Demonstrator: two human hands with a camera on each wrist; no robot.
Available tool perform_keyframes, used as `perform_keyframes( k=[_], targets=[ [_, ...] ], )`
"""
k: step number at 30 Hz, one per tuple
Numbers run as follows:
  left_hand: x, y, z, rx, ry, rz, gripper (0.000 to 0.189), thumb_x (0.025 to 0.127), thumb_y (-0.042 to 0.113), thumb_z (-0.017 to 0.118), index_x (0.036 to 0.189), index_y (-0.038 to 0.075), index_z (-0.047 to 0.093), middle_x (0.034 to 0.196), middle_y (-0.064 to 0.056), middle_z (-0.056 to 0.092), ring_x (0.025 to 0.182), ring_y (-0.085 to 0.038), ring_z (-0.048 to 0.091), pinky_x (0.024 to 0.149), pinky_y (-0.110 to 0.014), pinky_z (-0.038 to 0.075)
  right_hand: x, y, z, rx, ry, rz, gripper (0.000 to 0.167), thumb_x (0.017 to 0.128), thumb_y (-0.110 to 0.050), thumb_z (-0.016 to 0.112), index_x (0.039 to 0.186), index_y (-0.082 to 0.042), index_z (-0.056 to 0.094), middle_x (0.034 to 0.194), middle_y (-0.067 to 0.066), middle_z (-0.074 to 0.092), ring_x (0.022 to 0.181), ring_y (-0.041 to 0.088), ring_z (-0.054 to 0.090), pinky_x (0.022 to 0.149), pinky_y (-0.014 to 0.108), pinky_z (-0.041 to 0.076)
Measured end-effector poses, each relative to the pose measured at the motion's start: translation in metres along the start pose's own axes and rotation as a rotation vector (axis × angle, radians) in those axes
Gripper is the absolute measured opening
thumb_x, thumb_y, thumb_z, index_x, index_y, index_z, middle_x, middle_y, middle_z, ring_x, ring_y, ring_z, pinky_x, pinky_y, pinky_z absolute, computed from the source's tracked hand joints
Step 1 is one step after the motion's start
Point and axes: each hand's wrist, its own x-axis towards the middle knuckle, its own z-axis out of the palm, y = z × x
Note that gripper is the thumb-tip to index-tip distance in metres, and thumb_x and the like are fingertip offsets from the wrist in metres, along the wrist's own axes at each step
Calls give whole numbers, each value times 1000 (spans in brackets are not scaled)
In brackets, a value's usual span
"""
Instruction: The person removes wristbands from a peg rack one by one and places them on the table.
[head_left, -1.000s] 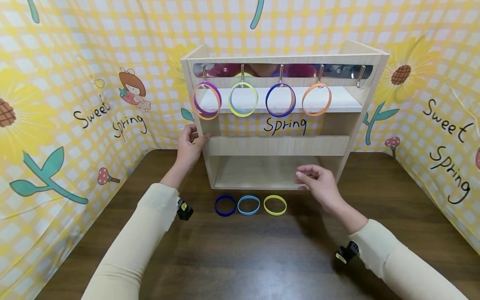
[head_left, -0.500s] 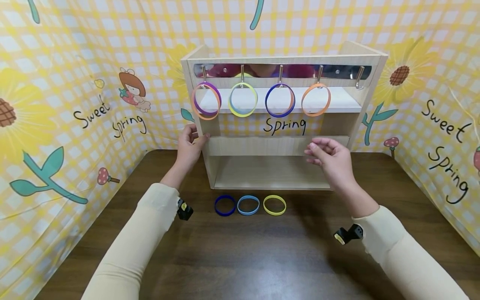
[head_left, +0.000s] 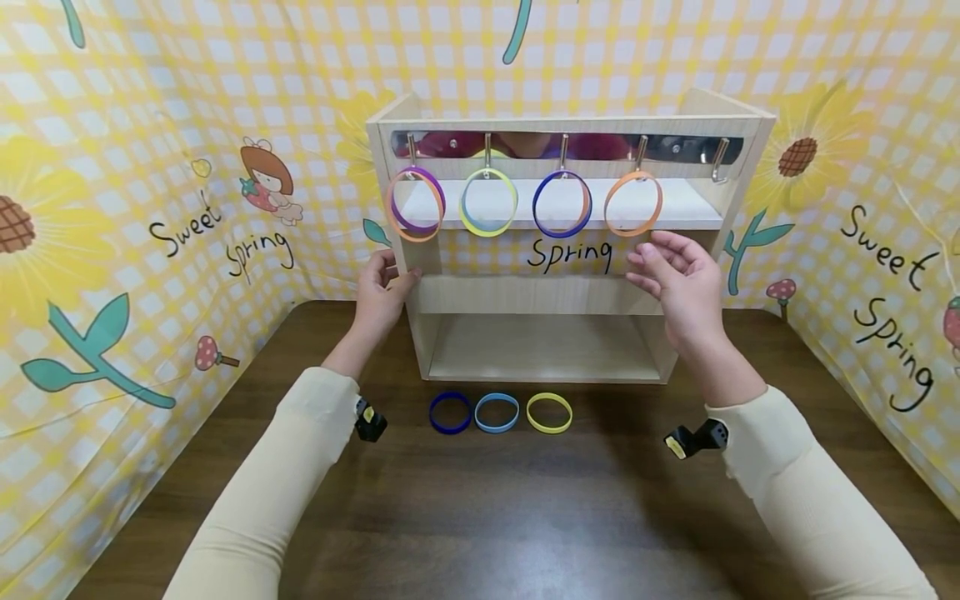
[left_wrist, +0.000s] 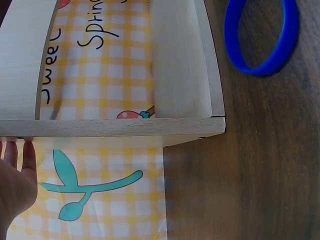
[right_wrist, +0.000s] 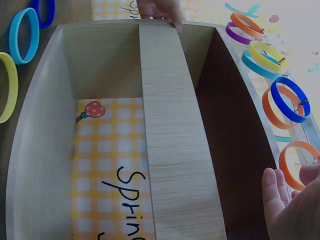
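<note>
My left hand [head_left: 381, 292] grips the left side panel of the wooden shelf [head_left: 540, 294], its thumb over the front edge. My right hand [head_left: 686, 287], fingers loosely bent and holding nothing, is just below an orange wristband [right_wrist: 283, 167] that hangs on the fourth hook. The hooks to its left bear paired bands: a blue band [head_left: 536, 208] with an orange one, a yellow band [head_left: 487, 234] with a light blue one, and an orange band [head_left: 389, 208] with a purple band [head_left: 442, 212]. The rightmost hook [head_left: 720, 160] bears no band.
A dark blue band [head_left: 451, 431], a light blue band [head_left: 497, 430] and a yellow band [head_left: 550, 431] lie in a row on the brown table [head_left: 487, 517] before the shelf. A checked cloth [head_left: 315, 50] surrounds the back and sides.
My right hand has risen from low in front of the shelf, up and slightly right, toward the hanging orange band. The left hand keeps its place on the side panel.
</note>
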Motion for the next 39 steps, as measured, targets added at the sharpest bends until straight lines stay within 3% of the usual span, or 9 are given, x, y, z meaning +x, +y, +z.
perform_keyframes(
  k=[5,9,15,19,23,28,30,35,39],
  targets=[
    [1,-3,0,8,9,7,37,90,3,63,123,-8,49,120,-18,54,102,-17,54,79,-26,50,6,-4,2,-26,24,3,29,90,-6,67,116,1,56,99,10,64,88,18,68,72,27,56],
    [-2,5,1,-8,-2,7,38,89,0,62,123,-12,48,120,-22,55,100,-15,55,78,-25,49,9,-7,3,-50,23,6,33,91,-9,66,120,2,56,102,10,63,89,18,68,73,27,56],
    [-11,24,4,-6,-2,-3,29,89,-4,61,116,-8,52,105,0,57,96,-12,55,77,-23,50,13,-9,6,-76,19,31,40,91,-11,67,126,3,54,102,10,64,88,17,68,72,27,56],
    [-11,26,5,-10,-1,-4,27,88,-3,61,114,-4,54,105,2,56,97,-13,55,77,-24,50,14,-11,7,-104,17,52,43,91,-13,66,129,3,52,103,9,64,87,16,67,73,26,56],
    [-11,26,4,-5,-7,-10,29,89,-2,61,116,-7,52,107,-1,55,98,-15,54,78,-25,50,15,-13,9,-120,19,70,42,91,-14,67,127,3,53,104,9,64,86,16,68,72,26,56],
    [-11,25,4,1,-23,1,37,90,-3,60,123,-15,47,117,-19,53,99,-14,54,78,-25,49,16,-13,12,-119,41,74,32,90,-14,69,116,0,57,101,9,66,83,15,68,71,27,56],
    [-11,25,4,2,-27,8,38,90,-3,60,123,-16,46,118,-21,53,98,-13,54,77,-24,49,17,-13,13,-114,52,73,27,89,-13,69,110,-1,58,97,8,67,81,15,69,69,27,56],
    [-12,26,4,-6,-25,11,34,90,-4,60,120,-12,49,108,-2,55,98,-14,55,76,-24,49,18,-13,16,-89,63,68,20,89,-10,70,102,0,59,89,6,69,77,15,70,66,28,57],
    [-12,27,4,-9,-23,6,32,90,-3,61,119,-10,50,106,2,55,98,-14,55,76,-24,49,17,-15,16,-72,61,72,21,89,-9,69,103,1,58,90,8,69,76,16,70,66,28,57]
  ],
)
